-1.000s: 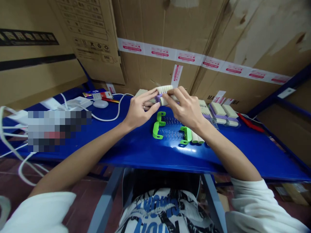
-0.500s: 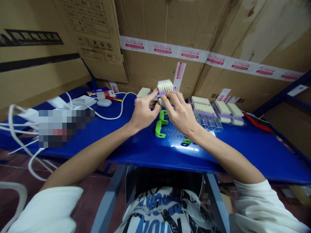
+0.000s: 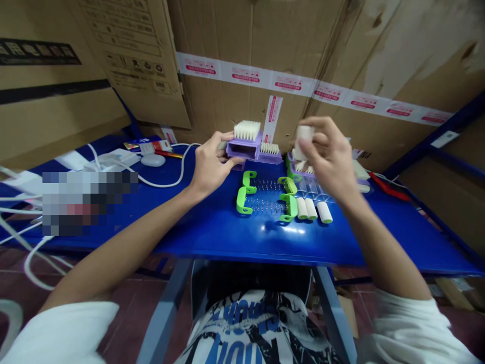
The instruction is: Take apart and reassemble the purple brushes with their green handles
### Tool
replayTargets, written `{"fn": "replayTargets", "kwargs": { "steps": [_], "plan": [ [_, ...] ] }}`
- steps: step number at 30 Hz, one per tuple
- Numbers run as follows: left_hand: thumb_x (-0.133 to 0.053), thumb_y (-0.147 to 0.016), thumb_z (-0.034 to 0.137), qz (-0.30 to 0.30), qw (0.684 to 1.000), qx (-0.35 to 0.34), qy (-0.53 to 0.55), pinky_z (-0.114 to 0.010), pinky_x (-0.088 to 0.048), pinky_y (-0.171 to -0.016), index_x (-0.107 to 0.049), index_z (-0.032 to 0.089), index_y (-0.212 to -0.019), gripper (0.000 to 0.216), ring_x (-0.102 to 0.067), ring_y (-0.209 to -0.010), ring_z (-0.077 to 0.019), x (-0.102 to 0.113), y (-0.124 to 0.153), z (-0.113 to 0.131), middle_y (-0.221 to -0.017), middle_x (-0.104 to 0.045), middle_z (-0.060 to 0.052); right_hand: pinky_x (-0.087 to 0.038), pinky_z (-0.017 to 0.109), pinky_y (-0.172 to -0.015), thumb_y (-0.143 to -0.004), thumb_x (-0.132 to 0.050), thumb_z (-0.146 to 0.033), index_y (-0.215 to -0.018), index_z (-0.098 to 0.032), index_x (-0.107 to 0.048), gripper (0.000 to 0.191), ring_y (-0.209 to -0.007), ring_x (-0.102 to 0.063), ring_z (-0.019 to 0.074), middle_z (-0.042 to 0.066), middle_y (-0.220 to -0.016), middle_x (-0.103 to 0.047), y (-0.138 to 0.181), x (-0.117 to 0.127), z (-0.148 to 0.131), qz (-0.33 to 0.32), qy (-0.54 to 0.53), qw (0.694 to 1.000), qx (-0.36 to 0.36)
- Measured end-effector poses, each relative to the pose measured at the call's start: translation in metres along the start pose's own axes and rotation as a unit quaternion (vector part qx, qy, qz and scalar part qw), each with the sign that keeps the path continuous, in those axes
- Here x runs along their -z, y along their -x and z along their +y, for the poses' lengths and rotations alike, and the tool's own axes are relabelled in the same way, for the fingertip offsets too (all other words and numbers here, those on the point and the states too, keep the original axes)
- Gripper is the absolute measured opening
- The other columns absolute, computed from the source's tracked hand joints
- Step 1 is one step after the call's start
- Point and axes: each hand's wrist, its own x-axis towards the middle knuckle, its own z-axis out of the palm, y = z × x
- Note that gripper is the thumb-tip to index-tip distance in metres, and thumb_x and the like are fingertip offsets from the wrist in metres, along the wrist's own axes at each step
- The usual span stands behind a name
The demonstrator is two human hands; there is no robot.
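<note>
My left hand (image 3: 210, 164) is closed around a purple brush block (image 3: 244, 150) with white bristles on top and a hollow opening facing me. In the air to the right, my right hand (image 3: 331, 154) pinches a short white roller (image 3: 304, 139), slightly blurred. Several white rollers with green ends (image 3: 324, 212) lie on the table below that hand. Green brackets (image 3: 242, 200) with rows of small metal springs (image 3: 265, 205) between them sit in front of my hands. A second purple brush piece (image 3: 270, 150) shows behind the held block.
A clear compartmented plastic tray (image 3: 308, 187) stands right of the brackets, with another bristle brush (image 3: 301, 166) behind it. A red tool (image 3: 390, 191) lies farther right. On the left are a white mouse (image 3: 152, 160), a power strip (image 3: 119, 161) and white cables. Cardboard (image 3: 227, 101) walls the back.
My right hand has left the brush block and moved right and up with a white roller. The left hand still holds the block, whose hollow front now shows. The view has shifted slightly.
</note>
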Motion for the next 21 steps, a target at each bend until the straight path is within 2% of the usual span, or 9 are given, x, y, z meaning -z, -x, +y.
{"fn": "replayTargets", "kwargs": {
  "steps": [3,5,6,8,11,13,15,17,21],
  "plan": [
    [-0.109,-0.074,0.039,-0.002,1.000,0.000,0.000,-0.045,-0.078,-0.093,-0.073,0.022,-0.117,0.059,-0.086,-0.120,-0.0370,0.002,-0.001,-0.003,-0.148,-0.081,-0.012,-0.075,0.043,-0.084,-0.090,-0.093,-0.051,-0.153,-0.033,-0.061,0.073,-0.106,-0.084,0.0337,0.016,-0.137,-0.077,0.044,0.065,0.050,-0.102,-0.078,0.981,-0.143],
    [-0.109,-0.074,0.039,-0.001,1.000,0.002,-0.003,-0.043,-0.078,-0.091,-0.073,0.022,-0.118,0.058,-0.087,-0.118,-0.0357,0.002,-0.001,-0.004,-0.147,-0.082,-0.012,-0.072,0.041,-0.072,-0.086,-0.095,-0.047,-0.147,-0.035,-0.066,0.068,-0.092,-0.084,0.0333,0.018,-0.132,-0.077,0.080,0.096,0.082,-0.117,-0.042,0.972,-0.202],
    [-0.108,-0.075,0.038,-0.002,1.000,0.003,-0.004,-0.041,-0.078,-0.089,-0.073,0.022,-0.118,0.058,-0.087,-0.116,-0.0352,0.001,-0.001,-0.005,-0.145,-0.082,-0.012,-0.071,0.043,-0.068,-0.087,-0.093,-0.045,-0.145,-0.036,-0.070,0.063,-0.086,-0.083,0.0336,0.019,-0.131,-0.077,0.096,0.106,0.095,-0.133,0.008,0.970,-0.205],
    [-0.107,-0.076,0.037,-0.003,1.000,0.003,-0.004,-0.040,-0.077,-0.086,-0.073,0.022,-0.119,0.057,-0.088,-0.114,-0.0343,0.000,0.000,-0.007,-0.142,-0.083,-0.012,-0.072,0.052,-0.075,-0.089,-0.088,-0.041,-0.144,-0.035,-0.075,0.057,-0.085,-0.082,0.0360,0.017,-0.121,-0.080,0.118,0.115,0.114,-0.180,0.104,0.959,-0.192],
    [-0.106,-0.076,0.038,-0.003,1.000,0.001,-0.010,-0.040,-0.077,-0.085,-0.074,0.022,-0.119,0.056,-0.088,-0.110,-0.0327,-0.002,0.001,-0.012,-0.139,-0.084,-0.012,-0.074,0.060,-0.087,-0.093,-0.081,-0.045,-0.159,-0.031,-0.070,0.068,-0.089,-0.083,0.0368,0.013,-0.110,-0.081,0.130,0.108,0.125,-0.240,0.162,0.943,-0.164],
    [-0.106,-0.076,0.038,-0.003,1.000,0.002,-0.018,-0.040,-0.078,-0.086,-0.074,0.021,-0.120,0.057,-0.089,-0.106,-0.0315,-0.002,0.002,-0.015,-0.135,-0.084,-0.012,-0.075,0.059,-0.089,-0.098,-0.077,-0.049,-0.168,-0.031,-0.064,0.074,-0.105,-0.083,0.0384,0.016,-0.128,-0.079,0.132,0.099,0.123,-0.239,0.191,0.942,-0.134],
    [-0.106,-0.075,0.039,-0.001,1.000,0.003,-0.028,-0.040,-0.078,-0.086,-0.075,0.021,-0.119,0.057,-0.089,-0.104,-0.0310,-0.002,0.002,-0.017,-0.130,-0.085,-0.011,-0.075,0.060,-0.092,-0.103,-0.074,-0.052,-0.172,-0.035,-0.060,0.073,-0.130,-0.076,0.0443,0.019,-0.153,-0.071,0.134,0.088,0.117,-0.217,0.255,0.939,-0.082],
    [-0.106,-0.074,0.041,0.003,0.999,0.004,-0.033,-0.040,-0.079,-0.086,-0.076,0.020,-0.119,0.058,-0.089,-0.104,-0.0311,-0.003,0.003,-0.018,-0.127,-0.086,-0.011,-0.075,0.064,-0.088,-0.109,-0.067,-0.055,-0.176,-0.039,-0.055,0.069,-0.147,-0.065,0.0502,0.020,-0.165,-0.063,0.139,0.076,0.106,-0.200,0.334,0.921,-0.021],
    [-0.107,-0.073,0.040,-0.002,1.000,0.008,-0.026,-0.039,-0.079,-0.086,-0.077,0.021,-0.118,0.058,-0.089,-0.103,-0.0305,-0.003,0.004,-0.020,-0.127,-0.086,-0.010,-0.076,0.056,-0.071,-0.116,-0.055,-0.053,-0.181,-0.046,-0.043,0.066,-0.148,-0.063,0.0502,0.022,-0.167,-0.064,0.147,0.045,0.081,-0.193,0.456,0.866,0.073]
  ]
}}
